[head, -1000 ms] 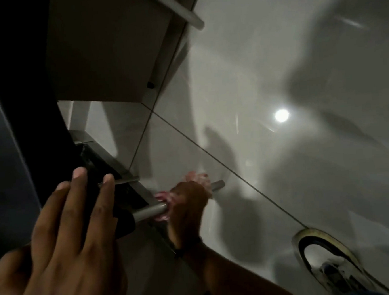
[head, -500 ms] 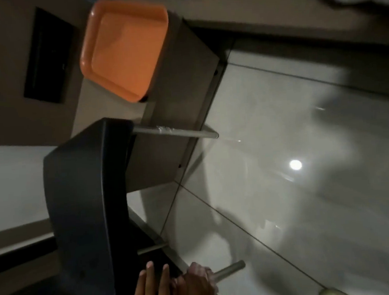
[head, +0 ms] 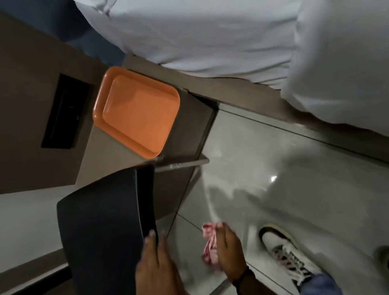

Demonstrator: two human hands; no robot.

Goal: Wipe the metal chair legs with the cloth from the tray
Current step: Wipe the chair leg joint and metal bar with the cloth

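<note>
**Cloth in the right hand, chair held steady by the left**

The cloth [head: 209, 245] sits bunched in the right hand [head: 230, 255], fingers closed around it, low in the view at about five o'clock from the picture's centre. At nine o'clock from that hand, just beside it, the left hand [head: 157, 272] is pressed on the edge of the dark chair [head: 102, 225], fingertips curled over the rim, thumb out of sight. The two hands are apart, a strip of pale floor [head: 282, 164] between them.

The cloth is pink-red and white, crumpled into a strip, its loose end sticking up past the fingertips toward twelve o'clock. One metal chair leg [head: 182, 164] shows at twelve o'clock from the hands, a thin grey rod pointing toward three o'clock, well apart from the cloth. The orange tray [head: 138, 112] lies beyond it at eleven o'clock, nothing in it.

Against half a second ago, the view has swung up: tray and chair now sit nearer the middle, white bedding [head: 226, 30] fills the top, and a white shoe [head: 286, 253] appears at three o'clock from the right hand. The cloth hand is off the lower leg it was gripping then; that leg is no longer seen.
</note>
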